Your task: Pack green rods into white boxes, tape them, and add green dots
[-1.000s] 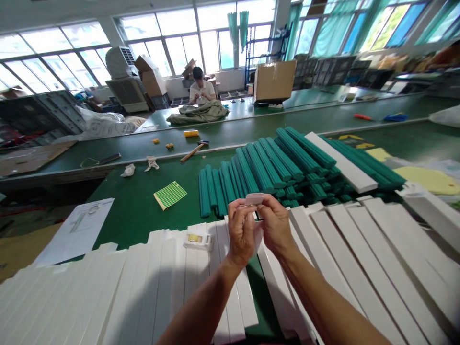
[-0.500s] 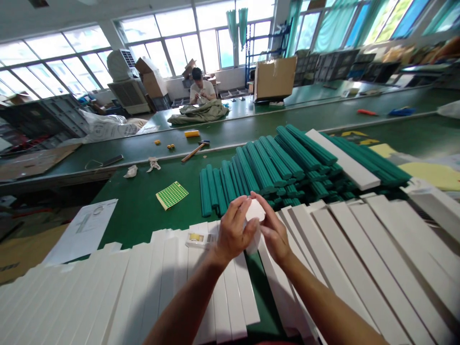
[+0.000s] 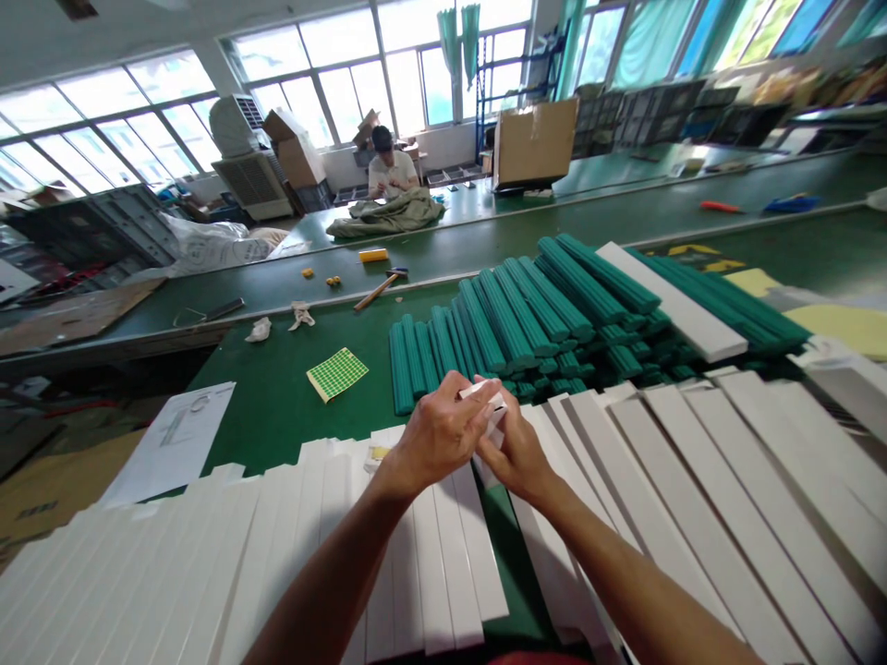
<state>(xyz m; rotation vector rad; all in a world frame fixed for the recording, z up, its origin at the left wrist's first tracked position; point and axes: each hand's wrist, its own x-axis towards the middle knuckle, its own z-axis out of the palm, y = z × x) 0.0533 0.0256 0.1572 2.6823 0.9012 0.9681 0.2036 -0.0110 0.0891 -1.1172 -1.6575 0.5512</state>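
Note:
Both of my hands meet around the end of a long white box (image 3: 487, 473), which points toward me. My left hand (image 3: 440, 432) is closed on the left side of that end, its fingers lying over the white flap. From the right, my right hand (image 3: 518, 448) grips the same end, with the thumb on the near side. The fingers partly cover the flap, so I cannot tell whether it is fully tucked. Just left of my left hand, a clear tape dispenser (image 3: 378, 454) with yellowish tape rests on several white boxes (image 3: 297, 517), half hidden by my wrist.
Stacked green ribbed bundles (image 3: 505, 314) lie beyond my hands. More white boxes (image 3: 699, 489) fill the right side. A sheet of green dot stickers (image 3: 338, 374), a printed paper (image 3: 173, 439) and a hammer (image 3: 376, 290) lie to the left. A person (image 3: 392, 171) sits across the tables.
My left hand has turned over the box end, and its fingers now cover the white face that showed before. The end now appears folded. The view has shifted slightly.

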